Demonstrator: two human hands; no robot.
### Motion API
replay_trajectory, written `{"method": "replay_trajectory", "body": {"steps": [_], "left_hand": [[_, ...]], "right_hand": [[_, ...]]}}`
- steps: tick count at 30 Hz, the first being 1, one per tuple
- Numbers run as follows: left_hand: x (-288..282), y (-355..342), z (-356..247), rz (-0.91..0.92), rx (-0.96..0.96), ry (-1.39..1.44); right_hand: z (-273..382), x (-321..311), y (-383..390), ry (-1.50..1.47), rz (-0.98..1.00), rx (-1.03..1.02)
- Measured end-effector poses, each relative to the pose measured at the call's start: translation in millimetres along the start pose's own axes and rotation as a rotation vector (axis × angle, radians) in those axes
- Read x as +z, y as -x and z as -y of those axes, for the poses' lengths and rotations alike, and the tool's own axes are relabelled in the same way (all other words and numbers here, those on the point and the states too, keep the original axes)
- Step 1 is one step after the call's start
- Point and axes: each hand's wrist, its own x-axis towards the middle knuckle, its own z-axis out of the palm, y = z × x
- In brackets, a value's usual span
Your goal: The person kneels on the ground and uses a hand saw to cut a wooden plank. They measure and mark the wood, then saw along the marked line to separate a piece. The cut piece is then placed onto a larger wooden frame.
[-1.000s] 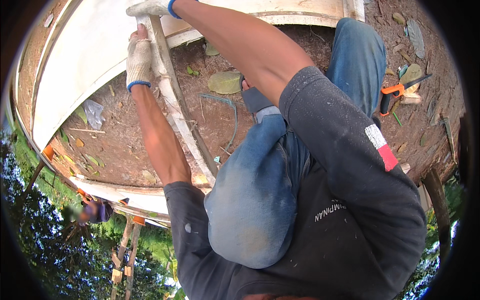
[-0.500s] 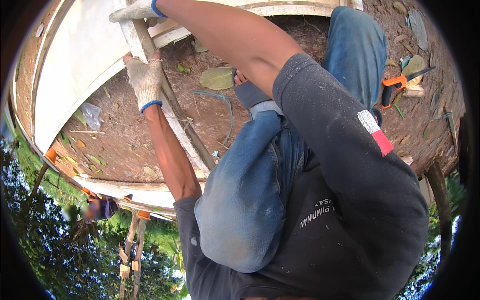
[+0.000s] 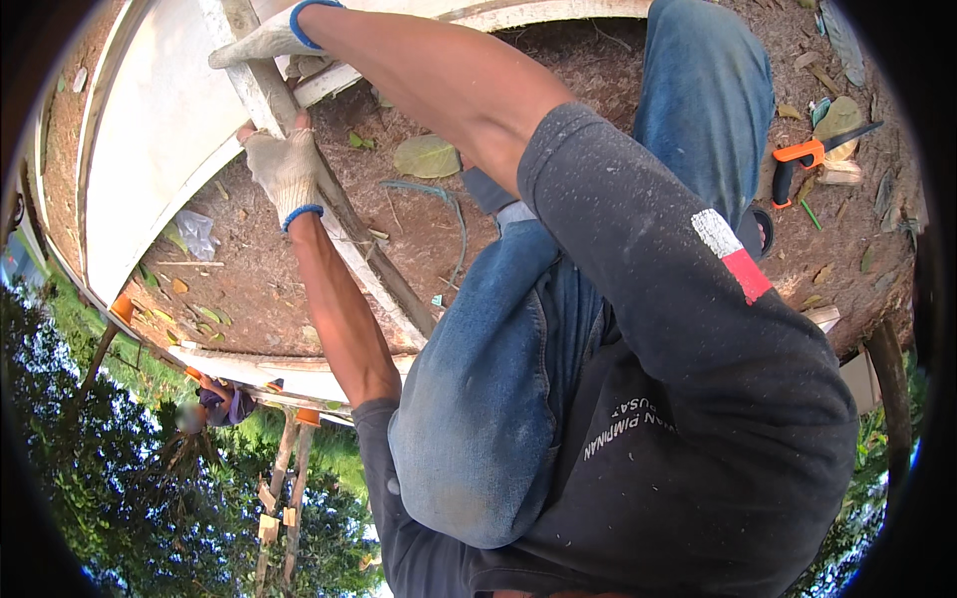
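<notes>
A long, weathered wooden batten [image 3: 351,224], pale on one face and brown on the other, runs slantwise from the top left toward my bent knee. My left hand [image 3: 283,171], in a cream knit glove with a blue cuff, grips it from below; bare fingertips show on both sides of the wood. Higher up, my right hand [image 3: 261,44], in a similar glove, lies across the batten with its fingers around it, partly hidden behind the wood. Behind both hands is a large white panel [image 3: 150,130] with a wooden frame edge.
At right on the dirt lies an orange-and-black handsaw [image 3: 797,164] beside a small wood block [image 3: 839,172]. Dry leaves [image 3: 427,156], blue-green string [image 3: 454,214] and a clear plastic bag [image 3: 197,234] lie about. Another person [image 3: 221,404] is at the far left, beyond a pale board.
The view has shifted slightly. My right hand sits a little lower in the picture, nearer my left. Both hands keep hold of the batten. The other person has changed posture.
</notes>
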Motion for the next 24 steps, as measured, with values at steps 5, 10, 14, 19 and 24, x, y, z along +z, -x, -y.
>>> {"method": "replay_trajectory", "body": {"steps": [5,10,14,19,24], "left_hand": [[0,1,4,-0.057,0.023,0.066],[-3,-14,29,-0.002,-0.035,0.156],[1,-17,40,-0.025,-0.043,0.271],[-1,-12,35,-0.128,-0.008,0.244],[-12,-6,18,-0.080,-0.085,0.284]], "right_hand": [[2,0,-3,-0.032,0.017,0.035],[6,7,-12,-0.056,0.042,0.072],[12,15,-19,-0.065,0.057,0.102],[16,24,-21,-0.096,0.071,0.160],[12,24,-32,-0.032,0.068,0.172]]}}
